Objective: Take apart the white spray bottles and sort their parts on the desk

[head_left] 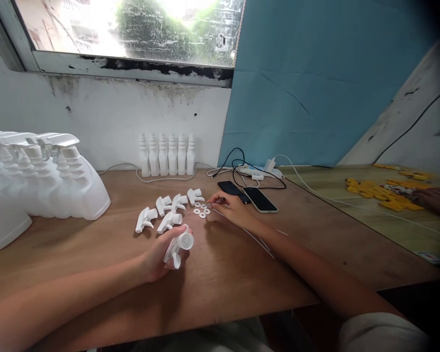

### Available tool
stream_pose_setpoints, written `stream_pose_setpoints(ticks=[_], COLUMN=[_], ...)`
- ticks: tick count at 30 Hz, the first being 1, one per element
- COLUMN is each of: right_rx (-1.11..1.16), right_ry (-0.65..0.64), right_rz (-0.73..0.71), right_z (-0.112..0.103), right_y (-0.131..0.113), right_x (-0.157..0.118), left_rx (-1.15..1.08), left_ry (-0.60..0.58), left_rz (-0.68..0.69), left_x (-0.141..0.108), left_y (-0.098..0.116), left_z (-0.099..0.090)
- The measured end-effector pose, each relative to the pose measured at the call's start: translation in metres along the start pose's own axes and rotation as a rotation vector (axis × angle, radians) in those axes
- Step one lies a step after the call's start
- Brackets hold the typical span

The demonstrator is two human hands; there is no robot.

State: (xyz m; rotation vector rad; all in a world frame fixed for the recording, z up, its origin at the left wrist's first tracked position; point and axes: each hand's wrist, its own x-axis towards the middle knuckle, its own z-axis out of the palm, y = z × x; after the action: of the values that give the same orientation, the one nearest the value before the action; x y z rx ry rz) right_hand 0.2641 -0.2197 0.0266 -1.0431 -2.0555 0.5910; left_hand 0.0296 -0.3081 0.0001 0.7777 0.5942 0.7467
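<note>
My left hand (pixel 161 254) is closed around a white trigger spray head (pixel 175 249), its round collar turned up and toward me. Several more spray heads (pixel 169 221) lie on the brown table just beyond it. My right hand (pixel 229 208) reaches to a small group of flat white washers (pixel 202 215). Its thumb and fingertips are pinched together at the right edge of that group; whatever is between them is too small to make out. Thin white tubes (pixel 254 237) lie on the table, partly hidden under my right forearm.
Large white bottles (pixel 69 181) stand at the left, and slim white bottles (pixel 167 156) line the wall. Two phones (pixel 260 200) lie beyond my right hand, near a power strip (pixel 256 172) and cables. At far right, another person's hand (pixel 438 199) is among yellow pieces (pixel 377 190).
</note>
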Motion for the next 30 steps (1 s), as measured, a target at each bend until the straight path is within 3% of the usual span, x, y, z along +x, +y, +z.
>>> stream_pose_setpoints(ticks=[13, 19, 24, 30], right_rx=[0.081, 0.451, 0.633, 0.598], right_ry=[0.027, 0.188, 0.122, 0.096], right_rz=[-0.05, -0.161, -0.313, -0.358], right_z=[0.01, -0.002, 0.001, 0.009], right_y=[-0.007, -0.042, -0.067, -0.072], right_x=[-0.001, -0.018, -0.036, -0.041], left_rx=[0.009, 0.005, 0.007, -0.011], left_ry=[-0.028, 0.036, 0.065, 0.104], left_rz=[0.0, -0.034, -0.012, -0.034], left_x=[-0.001, 0.001, 0.002, 0.004], left_y=[0.0, -0.001, -0.002, -0.002], left_z=[0.0, 0.002, 0.002, 0.001])
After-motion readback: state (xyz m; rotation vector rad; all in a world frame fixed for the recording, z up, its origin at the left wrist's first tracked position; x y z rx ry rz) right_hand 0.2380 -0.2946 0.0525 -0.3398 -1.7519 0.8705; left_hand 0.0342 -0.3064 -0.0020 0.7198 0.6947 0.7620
